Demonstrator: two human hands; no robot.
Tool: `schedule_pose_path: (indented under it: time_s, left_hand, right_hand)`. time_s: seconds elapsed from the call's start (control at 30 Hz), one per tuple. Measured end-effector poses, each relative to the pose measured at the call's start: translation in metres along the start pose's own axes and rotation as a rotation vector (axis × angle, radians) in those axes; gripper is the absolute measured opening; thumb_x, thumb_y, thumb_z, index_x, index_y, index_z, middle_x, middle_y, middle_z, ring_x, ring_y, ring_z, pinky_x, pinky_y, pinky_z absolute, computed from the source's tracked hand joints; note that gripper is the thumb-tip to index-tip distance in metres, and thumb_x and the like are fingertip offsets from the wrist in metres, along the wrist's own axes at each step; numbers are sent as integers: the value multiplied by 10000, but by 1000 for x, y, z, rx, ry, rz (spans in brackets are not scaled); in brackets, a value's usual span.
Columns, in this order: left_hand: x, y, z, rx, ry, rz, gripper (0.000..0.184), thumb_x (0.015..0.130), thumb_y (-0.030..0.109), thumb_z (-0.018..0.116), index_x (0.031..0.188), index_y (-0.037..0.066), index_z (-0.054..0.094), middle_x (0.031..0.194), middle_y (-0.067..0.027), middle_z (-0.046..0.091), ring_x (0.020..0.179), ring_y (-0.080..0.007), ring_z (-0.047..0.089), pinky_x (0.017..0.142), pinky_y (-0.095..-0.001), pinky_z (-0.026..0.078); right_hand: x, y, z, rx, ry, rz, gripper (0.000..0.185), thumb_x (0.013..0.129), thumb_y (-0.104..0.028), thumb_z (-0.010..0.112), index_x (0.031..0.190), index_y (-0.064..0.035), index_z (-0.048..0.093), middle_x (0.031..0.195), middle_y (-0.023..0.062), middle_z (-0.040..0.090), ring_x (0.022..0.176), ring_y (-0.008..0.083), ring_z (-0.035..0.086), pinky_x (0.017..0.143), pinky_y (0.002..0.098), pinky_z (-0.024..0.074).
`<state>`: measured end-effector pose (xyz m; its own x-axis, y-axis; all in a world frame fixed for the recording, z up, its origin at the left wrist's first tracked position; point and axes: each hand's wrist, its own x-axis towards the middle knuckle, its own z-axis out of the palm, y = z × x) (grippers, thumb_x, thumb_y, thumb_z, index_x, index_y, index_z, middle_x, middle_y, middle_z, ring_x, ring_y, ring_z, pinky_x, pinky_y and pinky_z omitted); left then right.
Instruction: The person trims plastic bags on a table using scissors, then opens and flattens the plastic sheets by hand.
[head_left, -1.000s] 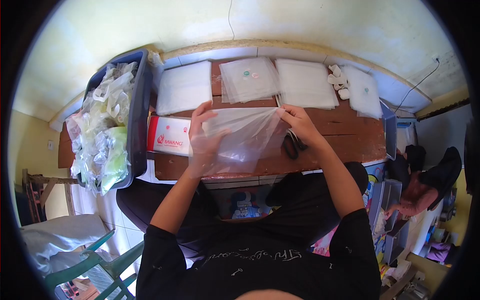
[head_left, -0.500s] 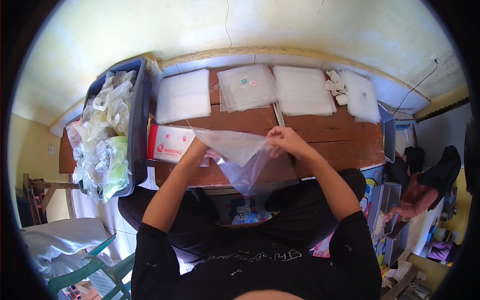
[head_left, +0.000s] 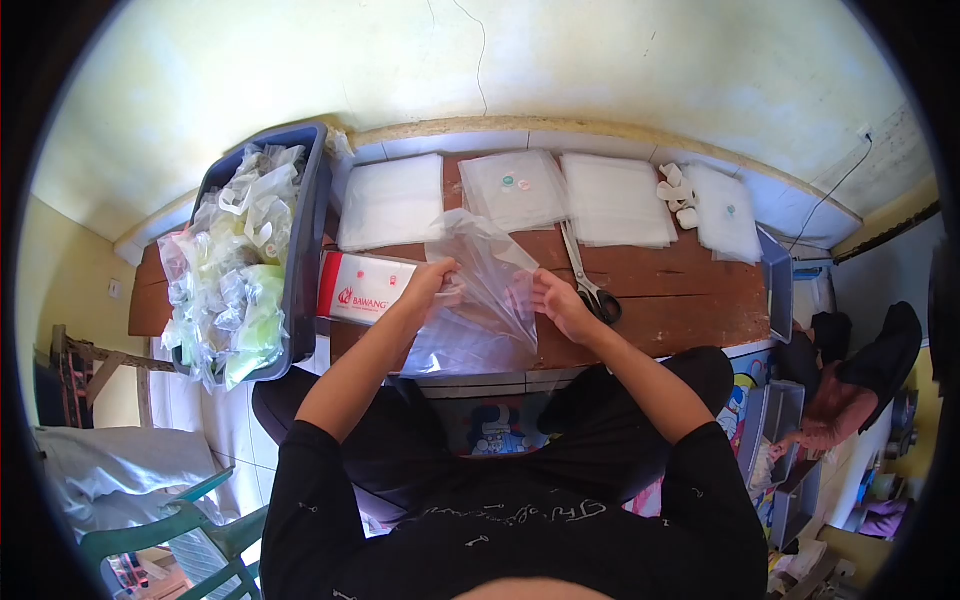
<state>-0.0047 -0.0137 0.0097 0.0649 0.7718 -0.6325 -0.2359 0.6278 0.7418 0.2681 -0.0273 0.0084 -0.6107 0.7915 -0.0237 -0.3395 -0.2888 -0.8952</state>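
Observation:
A clear plastic bag [head_left: 480,325] is spread between both hands over the near part of the brown table. My left hand [head_left: 437,287] is closed on its left side, with the fingers curled in. At the bag's right edge, my right hand [head_left: 560,303] pinches the film between thumb and fingers. Black-handled scissors [head_left: 601,303] lie just beyond my right hand, blades pointing away. To the left of my left hand is a white and red pack printed "BAWANG" [head_left: 352,288], partly covered by my forearm.
Stacks of clear plastic bags [head_left: 390,205] line the table's [head_left: 680,310] far side, with crumpled white pieces [head_left: 676,187] among them. A dark tub [head_left: 310,220] full of plastic scraps stands left. A green chair [head_left: 190,540] is lower left. Another person [head_left: 840,400] sits at right by grey trays [head_left: 795,490].
The bag was folded over and bunched; now it is opened out flatter, its upper end pointing away. Both hands shifted slightly, and the scissors, covered before, are now visible.

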Motion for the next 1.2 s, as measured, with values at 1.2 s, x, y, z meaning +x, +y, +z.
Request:
schedule_pose_path:
  time_s: [1.2]
  left_hand:
    - [-30,-7,0,-24,-28,285,340,970,146,578,1278,42,481,943,-134,674,821,-189,683,669,-298,555]
  right_hand:
    - [-19,-10,-39,-739,142,-196,126,724,113,629,694,-5,661,1527,124,395,1362,247,434,922,333,479]
